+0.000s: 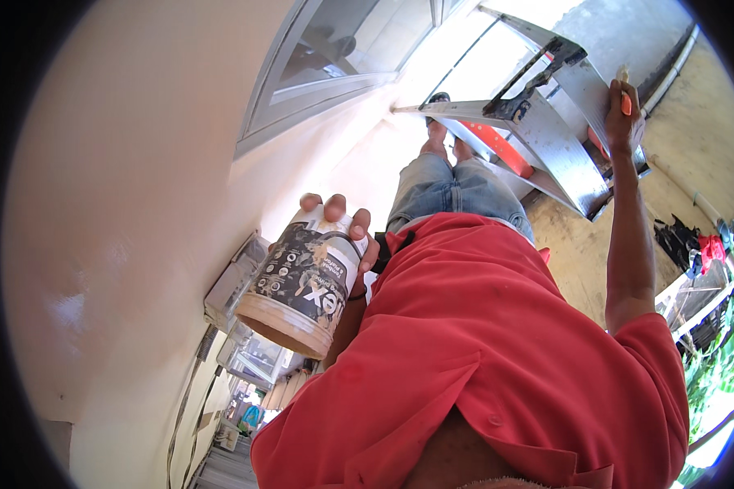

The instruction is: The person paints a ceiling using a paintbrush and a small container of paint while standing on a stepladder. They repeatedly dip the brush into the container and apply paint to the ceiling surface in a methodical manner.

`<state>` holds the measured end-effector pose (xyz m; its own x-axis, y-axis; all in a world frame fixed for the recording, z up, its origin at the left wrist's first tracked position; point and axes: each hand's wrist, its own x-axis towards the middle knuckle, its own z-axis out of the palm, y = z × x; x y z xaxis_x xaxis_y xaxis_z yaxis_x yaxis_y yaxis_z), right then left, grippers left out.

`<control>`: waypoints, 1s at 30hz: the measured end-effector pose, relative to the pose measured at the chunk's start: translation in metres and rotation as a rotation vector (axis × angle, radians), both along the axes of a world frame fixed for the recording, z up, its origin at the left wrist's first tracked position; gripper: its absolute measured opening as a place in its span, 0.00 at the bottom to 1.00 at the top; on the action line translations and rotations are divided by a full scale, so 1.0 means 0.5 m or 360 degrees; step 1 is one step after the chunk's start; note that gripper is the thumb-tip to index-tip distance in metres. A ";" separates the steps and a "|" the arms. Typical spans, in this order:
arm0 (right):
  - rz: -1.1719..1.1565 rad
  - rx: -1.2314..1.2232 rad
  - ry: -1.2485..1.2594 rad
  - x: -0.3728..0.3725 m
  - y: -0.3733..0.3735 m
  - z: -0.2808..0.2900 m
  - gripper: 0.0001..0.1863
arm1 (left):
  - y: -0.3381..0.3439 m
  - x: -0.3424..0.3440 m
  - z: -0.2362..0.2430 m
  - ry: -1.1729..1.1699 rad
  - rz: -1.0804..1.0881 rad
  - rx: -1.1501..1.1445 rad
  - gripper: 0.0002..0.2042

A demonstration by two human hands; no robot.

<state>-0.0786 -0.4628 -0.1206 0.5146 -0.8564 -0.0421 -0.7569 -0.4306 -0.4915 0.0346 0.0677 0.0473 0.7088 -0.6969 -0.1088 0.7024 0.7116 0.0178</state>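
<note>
My left hand (335,213) is wrapped round a small paint bucket (295,273), its fingers curled over the far end. The bucket has a black and white label smeared with tan splashes, and its near end is tan; it is held tilted beside my left hip. Its contents do not show. Out to the far right, my right hand (623,122) is closed on a paintbrush (625,101) with an orange handle, its pale tip pointing up past the fingers. This hand is next to the metal stepladder (554,138).
A smooth beige wall (122,204) fills the left, with a framed window (342,57) above. The ladder, with an orange strip, stands close to my legs. Pipes (669,77) run along a stained wall at right. Cables (189,407) hang lower left; dark and red cloths (709,251) lie at right.
</note>
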 end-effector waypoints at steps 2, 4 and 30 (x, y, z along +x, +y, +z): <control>-0.0011 0.0021 -0.0007 -0.002 0.000 0.005 0.25 | -0.003 0.016 -0.001 0.0014 -0.0032 0.0021 0.25; -0.0025 0.0039 0.0064 -0.007 -0.001 0.002 0.24 | -0.006 0.028 0.002 0.0025 -0.0036 0.0062 0.25; 0.0086 -0.0046 0.0011 0.009 -0.018 -0.014 0.26 | 0.078 -0.151 -0.025 0.0018 0.0301 0.0058 0.24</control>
